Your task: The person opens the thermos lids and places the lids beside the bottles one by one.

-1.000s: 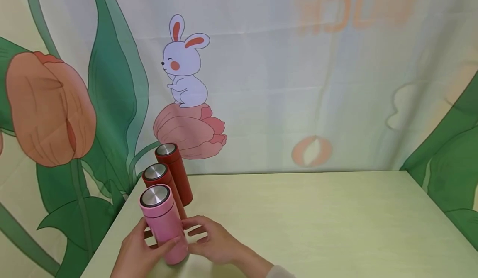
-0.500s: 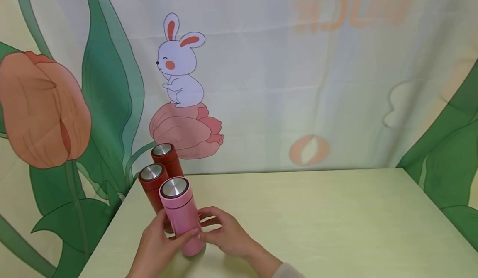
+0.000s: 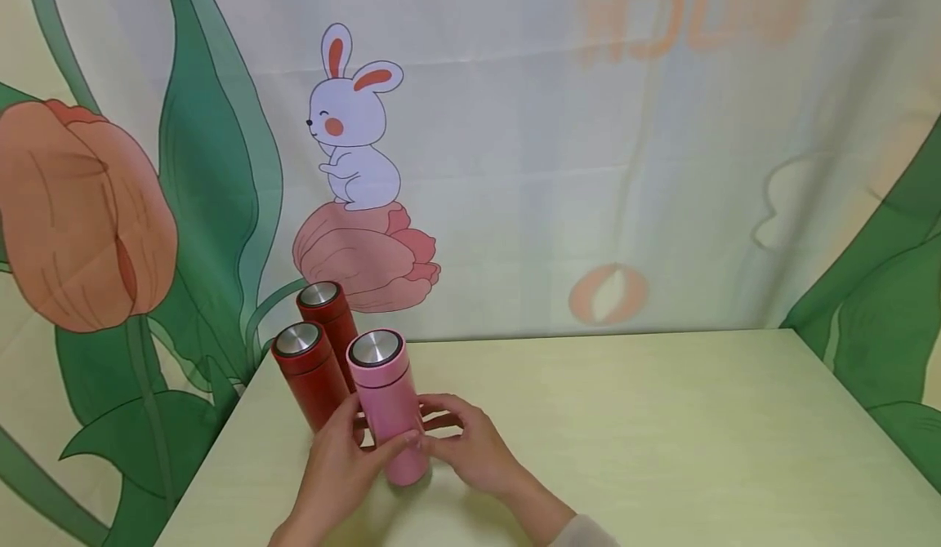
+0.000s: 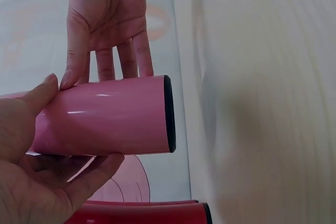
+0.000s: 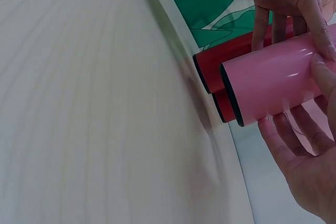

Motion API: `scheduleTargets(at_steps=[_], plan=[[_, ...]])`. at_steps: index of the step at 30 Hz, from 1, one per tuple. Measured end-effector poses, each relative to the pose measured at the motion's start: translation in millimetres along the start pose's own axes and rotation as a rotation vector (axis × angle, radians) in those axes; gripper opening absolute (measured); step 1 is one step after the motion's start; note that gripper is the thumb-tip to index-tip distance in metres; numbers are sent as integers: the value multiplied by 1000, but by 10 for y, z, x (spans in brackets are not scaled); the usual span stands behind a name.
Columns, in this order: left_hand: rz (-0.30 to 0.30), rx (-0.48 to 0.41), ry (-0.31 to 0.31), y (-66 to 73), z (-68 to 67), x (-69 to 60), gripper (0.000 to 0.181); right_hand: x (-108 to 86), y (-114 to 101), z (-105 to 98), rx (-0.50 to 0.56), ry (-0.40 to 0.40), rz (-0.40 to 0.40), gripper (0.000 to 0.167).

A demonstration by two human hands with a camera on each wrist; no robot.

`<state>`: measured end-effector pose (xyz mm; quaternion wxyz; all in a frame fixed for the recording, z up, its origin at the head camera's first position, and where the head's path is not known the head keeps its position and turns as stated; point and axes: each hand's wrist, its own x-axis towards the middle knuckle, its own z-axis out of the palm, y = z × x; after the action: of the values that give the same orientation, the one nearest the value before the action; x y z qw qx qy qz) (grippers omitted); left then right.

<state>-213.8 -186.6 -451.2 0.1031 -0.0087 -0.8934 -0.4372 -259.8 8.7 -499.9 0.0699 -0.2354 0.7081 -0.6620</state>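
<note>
A pink vacuum flask [image 3: 388, 406] with a steel-topped lid is held slightly above the table, its lid leaning a little left in the head view. My left hand [image 3: 336, 464] grips its left side, thumb across the front. On the other side, my right hand [image 3: 474, 451] holds it between thumb and fingers. Both wrist views show a gap between the flask's dark base [image 4: 169, 114] and the table. Two red flasks stand just left and behind: the nearer one [image 3: 314, 388] by my left hand, the farther one [image 3: 334, 318] partly hidden.
The pale wooden table [image 3: 662, 433] stretches away to the right of my hands. A curtain [image 3: 500, 188] printed with tulips and a rabbit hangs along its back edge. The table's left edge runs close by the red flasks.
Both hands have carried the pink flask right and farther back, away from in front of the red flasks. More of the nearer red flask shows. The head view has shifted slightly.
</note>
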Motion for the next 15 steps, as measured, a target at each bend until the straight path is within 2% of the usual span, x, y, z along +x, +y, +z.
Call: scheduleTargets(at_steps=[6, 15], plan=[[19, -69, -22, 52, 82, 54, 78, 0, -11, -97, -5, 46, 6, 44], [120, -122, -23, 119, 269, 151, 81, -26, -20, -317, -61, 99, 10, 48]])
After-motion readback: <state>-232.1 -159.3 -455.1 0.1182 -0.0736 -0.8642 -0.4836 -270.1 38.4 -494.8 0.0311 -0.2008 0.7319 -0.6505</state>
